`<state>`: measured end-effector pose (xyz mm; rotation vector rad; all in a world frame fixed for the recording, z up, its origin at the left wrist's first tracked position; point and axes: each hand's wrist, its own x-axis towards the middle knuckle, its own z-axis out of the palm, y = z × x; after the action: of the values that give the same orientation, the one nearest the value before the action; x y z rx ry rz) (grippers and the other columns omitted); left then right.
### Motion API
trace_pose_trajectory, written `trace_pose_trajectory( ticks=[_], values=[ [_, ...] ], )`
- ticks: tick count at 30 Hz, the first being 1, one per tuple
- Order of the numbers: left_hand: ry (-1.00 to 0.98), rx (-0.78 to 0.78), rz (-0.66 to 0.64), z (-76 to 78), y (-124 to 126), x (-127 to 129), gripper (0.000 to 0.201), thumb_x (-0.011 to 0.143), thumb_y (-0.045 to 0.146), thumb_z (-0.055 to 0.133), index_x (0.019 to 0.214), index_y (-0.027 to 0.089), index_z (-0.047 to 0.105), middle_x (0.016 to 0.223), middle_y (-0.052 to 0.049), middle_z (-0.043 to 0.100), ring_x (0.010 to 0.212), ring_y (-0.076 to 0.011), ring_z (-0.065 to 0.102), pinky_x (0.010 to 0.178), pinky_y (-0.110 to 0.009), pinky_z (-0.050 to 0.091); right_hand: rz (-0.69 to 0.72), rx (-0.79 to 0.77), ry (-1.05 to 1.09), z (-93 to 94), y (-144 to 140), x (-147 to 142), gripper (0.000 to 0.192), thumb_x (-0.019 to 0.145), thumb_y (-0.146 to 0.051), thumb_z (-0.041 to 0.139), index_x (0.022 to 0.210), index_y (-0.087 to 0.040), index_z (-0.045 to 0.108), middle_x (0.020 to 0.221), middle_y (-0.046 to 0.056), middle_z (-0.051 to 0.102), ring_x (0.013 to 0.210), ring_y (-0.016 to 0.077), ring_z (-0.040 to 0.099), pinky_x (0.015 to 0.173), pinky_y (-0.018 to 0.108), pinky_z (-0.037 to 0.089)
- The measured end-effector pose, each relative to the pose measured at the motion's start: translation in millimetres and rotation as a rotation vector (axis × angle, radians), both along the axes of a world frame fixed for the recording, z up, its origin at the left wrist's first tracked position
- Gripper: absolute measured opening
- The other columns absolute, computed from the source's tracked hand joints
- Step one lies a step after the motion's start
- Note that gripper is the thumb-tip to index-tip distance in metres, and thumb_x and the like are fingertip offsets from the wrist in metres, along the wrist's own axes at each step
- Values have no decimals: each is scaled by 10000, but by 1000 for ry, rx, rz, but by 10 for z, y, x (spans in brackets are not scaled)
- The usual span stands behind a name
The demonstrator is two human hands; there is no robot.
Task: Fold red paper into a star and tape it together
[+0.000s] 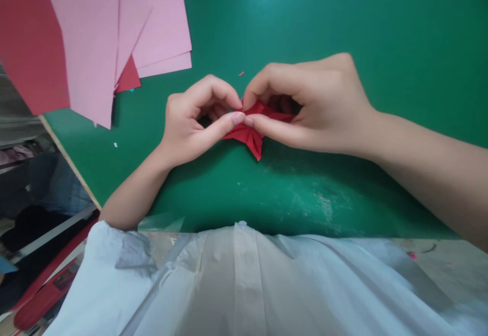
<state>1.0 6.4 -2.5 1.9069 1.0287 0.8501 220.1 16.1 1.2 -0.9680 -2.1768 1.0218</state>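
Observation:
A piece of folded red paper (251, 135) with several pointed corners is between my two hands, just above or on the green table (324, 193). My left hand (202, 117) pinches it near the middle with thumb and forefinger. From the other side, my right hand (305, 102) pinches the same paper, its thumb tip touching or almost touching my left thumb. One red point sticks out toward my body below the thumbs. My fingers cover part of the paper, and its far side is hidden.
Pink paper sheets (91, 36) and red sheets (34, 51) lie overlapping at the far left, partly past the table edge. A tiny red scrap (241, 73) and a white scrap (115, 145) lie on the table. A red object (46, 295) is at the lower left, off the table.

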Motion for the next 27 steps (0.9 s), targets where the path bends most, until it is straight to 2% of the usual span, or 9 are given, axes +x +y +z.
trace_pose_trajectory(
  ticks=[4, 7, 13, 18, 23, 27],
  values=[
    [-13, 38, -22, 1, 21, -2, 251, 935, 419, 680, 895, 176, 631, 705, 54, 653, 643, -26, 651, 494, -161, 482, -10, -3, -32, 1, -2, -6, 136, 971, -350, 572, 951, -227, 626, 716, -50, 653, 633, 97, 596, 653, 253, 457],
    [-1, 44, -30, 4, 23, -4, 269, 931, 447, 677, 883, 186, 633, 694, 55, 651, 638, -37, 658, 490, -171, 481, -12, 3, -38, 3, -3, -6, 145, 977, -364, 570, 946, -233, 625, 702, -53, 643, 617, 97, 586, 638, 254, 457],
    [65, 51, 33, -2, 10, 3, 356, 910, 550, 665, 819, 206, 644, 688, 34, 648, 609, -82, 667, 474, -201, 474, 23, -23, -14, 20, 11, 8, 160, 971, -366, 588, 953, -216, 642, 720, -39, 659, 655, 98, 594, 643, 254, 460],
    [38, 45, 35, 11, 10, 7, 322, 921, 510, 672, 810, 209, 636, 676, 43, 635, 516, -43, 597, 453, -180, 445, 55, -44, 33, 27, 21, 16, 112, 932, -300, 625, 979, -203, 655, 761, -37, 680, 651, 86, 559, 671, 255, 462],
    [64, 11, 38, 21, 3, -1, 334, 940, 526, 640, 831, 211, 638, 703, 37, 660, 662, -87, 696, 495, -193, 498, 63, -56, 47, 25, 24, 23, 99, 909, -279, 590, 969, -218, 641, 757, -34, 684, 645, 96, 565, 649, 266, 446],
    [59, -5, 30, 38, -7, -4, 286, 948, 478, 651, 843, 212, 644, 717, 42, 681, 695, -79, 707, 525, -192, 525, 59, -65, 40, 25, 26, 26, 98, 880, -247, 573, 960, -237, 631, 742, -46, 675, 628, 97, 568, 622, 266, 436]
  ],
)
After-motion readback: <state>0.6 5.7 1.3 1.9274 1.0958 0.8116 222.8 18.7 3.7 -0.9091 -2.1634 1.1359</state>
